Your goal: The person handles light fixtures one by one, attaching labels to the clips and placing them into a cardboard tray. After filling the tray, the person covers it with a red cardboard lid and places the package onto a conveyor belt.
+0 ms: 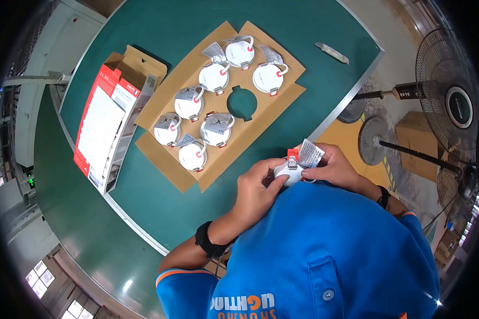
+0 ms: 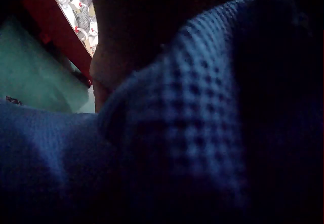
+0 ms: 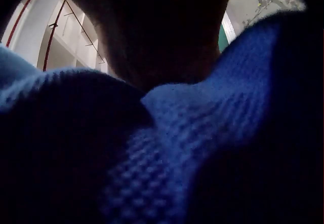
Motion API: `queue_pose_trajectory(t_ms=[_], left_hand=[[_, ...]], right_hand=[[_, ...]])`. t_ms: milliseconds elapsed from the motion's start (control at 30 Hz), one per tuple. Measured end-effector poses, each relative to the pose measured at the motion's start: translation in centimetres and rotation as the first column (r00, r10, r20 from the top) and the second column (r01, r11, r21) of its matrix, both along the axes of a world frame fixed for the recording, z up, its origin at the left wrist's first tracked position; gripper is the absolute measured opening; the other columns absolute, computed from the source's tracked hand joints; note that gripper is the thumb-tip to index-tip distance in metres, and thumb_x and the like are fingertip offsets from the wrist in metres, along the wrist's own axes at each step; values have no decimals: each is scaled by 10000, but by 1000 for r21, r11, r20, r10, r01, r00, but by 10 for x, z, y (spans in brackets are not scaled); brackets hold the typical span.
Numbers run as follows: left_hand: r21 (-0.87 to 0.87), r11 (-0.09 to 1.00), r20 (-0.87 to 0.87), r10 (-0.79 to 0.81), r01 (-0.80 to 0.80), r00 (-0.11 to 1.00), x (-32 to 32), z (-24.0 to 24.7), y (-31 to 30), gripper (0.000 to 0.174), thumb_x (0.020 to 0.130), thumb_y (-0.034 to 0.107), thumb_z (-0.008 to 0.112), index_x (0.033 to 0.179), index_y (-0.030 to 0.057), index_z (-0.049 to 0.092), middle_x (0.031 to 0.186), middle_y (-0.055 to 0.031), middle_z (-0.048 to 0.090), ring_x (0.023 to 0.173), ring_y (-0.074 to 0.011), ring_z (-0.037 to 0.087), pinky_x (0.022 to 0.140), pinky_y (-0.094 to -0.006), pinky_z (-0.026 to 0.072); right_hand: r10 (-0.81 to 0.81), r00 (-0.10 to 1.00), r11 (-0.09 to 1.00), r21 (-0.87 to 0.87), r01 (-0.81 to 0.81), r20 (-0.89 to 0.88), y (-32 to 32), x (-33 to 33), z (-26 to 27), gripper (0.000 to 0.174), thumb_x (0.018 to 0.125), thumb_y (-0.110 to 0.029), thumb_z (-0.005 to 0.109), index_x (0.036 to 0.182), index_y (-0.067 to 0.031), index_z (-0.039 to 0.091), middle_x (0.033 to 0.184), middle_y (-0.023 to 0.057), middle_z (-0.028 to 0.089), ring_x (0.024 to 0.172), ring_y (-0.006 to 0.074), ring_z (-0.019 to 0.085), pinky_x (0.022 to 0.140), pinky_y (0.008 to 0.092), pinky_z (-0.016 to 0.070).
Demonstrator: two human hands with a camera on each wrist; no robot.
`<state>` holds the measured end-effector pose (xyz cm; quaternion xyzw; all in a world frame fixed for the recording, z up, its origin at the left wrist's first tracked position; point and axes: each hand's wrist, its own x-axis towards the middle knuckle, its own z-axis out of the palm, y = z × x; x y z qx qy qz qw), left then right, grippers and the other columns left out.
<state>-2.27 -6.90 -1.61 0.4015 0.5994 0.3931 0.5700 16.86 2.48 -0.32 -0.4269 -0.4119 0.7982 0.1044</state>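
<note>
Close to the blue shirt front, both hands hold a white round downlight [image 1: 288, 175] with a red-and-metal spring clip and a printed paper tag [image 1: 310, 153]. My left hand [image 1: 256, 186] grips its left side, thumb and fingers curled around the rim. With thumb and fingers, my right hand [image 1: 334, 168] pinches it at the right, beside the tag and a white cable. A brown cardboard insert [image 1: 260, 118] lies ahead on the green table, holding several similar downlights [image 1: 214, 78] in round cut-outs. Blue fabric and shadow fill most of both wrist views.
A red-and-white carton [image 1: 138, 68] with open flaps lies left of the insert, a white sheet [image 1: 99, 133] on it. A utility knife [image 1: 332, 53] rests near the table's right edge. Beyond that edge stand a black fan [image 1: 457, 106] and a cardboard box [image 1: 416, 139].
</note>
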Motion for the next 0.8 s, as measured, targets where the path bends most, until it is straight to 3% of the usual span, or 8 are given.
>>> queue_pose_trajectory(t_ms=[200, 333, 533, 700, 800], left_hand=[[-32, 999, -25, -5, 4, 1000, 2, 3, 4, 234, 820, -41, 642, 1038, -31, 557, 924, -98, 664, 864, -119, 625, 754, -266, 530], [4, 1000, -55, -5, 6, 998, 2, -14, 0, 214, 800, -64, 640, 989, -16, 551, 954, -87, 647, 867, -109, 609, 751, -251, 500], [-16, 994, 88, 113, -112, 990, 6, -25, 1, 190, 832, -50, 631, 1000, -10, 552, 973, -88, 644, 864, -112, 610, 755, -239, 496], [-46, 982, 151, 190, -185, 970, 5, -17, 11, 189, 854, -42, 613, 1035, -9, 570, 959, -88, 650, 823, -107, 620, 663, -233, 527], [9, 969, 179, 241, -246, 954, 3, -22, 16, 192, 853, -35, 616, 1040, -3, 580, 962, -85, 652, 811, -106, 623, 613, -233, 538]], right_hand=[[5, 1000, 998, 55, -6, 18, -3, -4, -3, 420, 774, 15, 695, 1175, -12, 574, 987, 55, 652, 846, 94, 622, 716, 235, 527], [-67, 998, 996, 63, 68, -23, -7, -10, -7, 377, 771, 15, 708, 1131, -15, 599, 975, 51, 660, 832, 90, 623, 708, 234, 531], [-123, 991, 991, 66, 120, 44, -10, -9, -27, 313, 779, -14, 713, 1077, -16, 613, 968, 59, 664, 835, 98, 624, 719, 237, 522], [-269, 962, 953, 132, 272, -34, -11, -22, -27, 271, 801, -21, 696, 1057, -6, 610, 944, 50, 663, 799, 79, 614, 698, 229, 508], [-228, 973, 954, 195, 229, -28, -5, -25, -26, 236, 832, -23, 662, 1060, 0, 604, 946, 54, 661, 790, 89, 616, 683, 228, 508]])
